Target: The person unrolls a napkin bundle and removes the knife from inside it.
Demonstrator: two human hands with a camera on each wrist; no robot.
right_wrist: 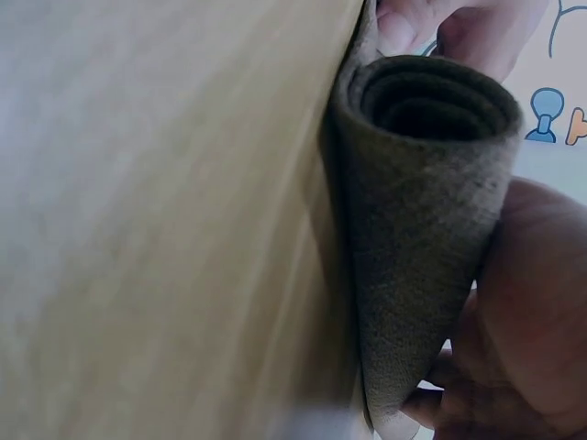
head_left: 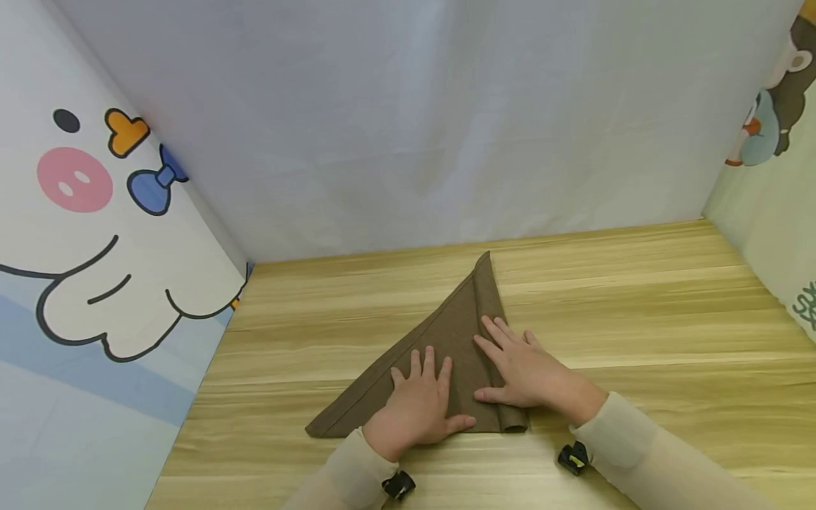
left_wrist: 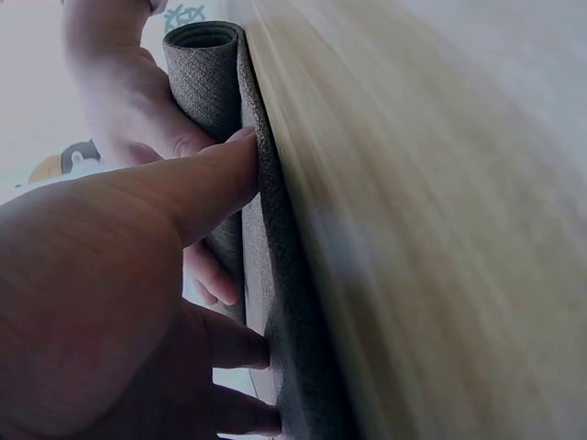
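Note:
A brown cloth (head_left: 440, 319) lies on the wooden table, folded into a triangle with a hemmed slanting edge. Its right side is rolled into a tube, whose layered spiral end (right_wrist: 431, 174) shows in the right wrist view. My left hand (head_left: 417, 407) rests flat on the middle of the cloth with fingers spread, its thumb near the front edge. Fingers of my right hand (head_left: 523, 365) lie spread across the roll (head_left: 513, 418), the thumb reaching over onto the flat part. In the left wrist view, the left thumb (left_wrist: 215, 179) presses on the cloth close to the roll.
The wooden table (head_left: 637, 319) extends around the cloth on all sides. A pale curtain-like wall (head_left: 414, 127) stands behind it, with cartoon-printed panels (head_left: 95, 283) at the left and right. Black wrist cameras (head_left: 398, 486) sit at both sleeves.

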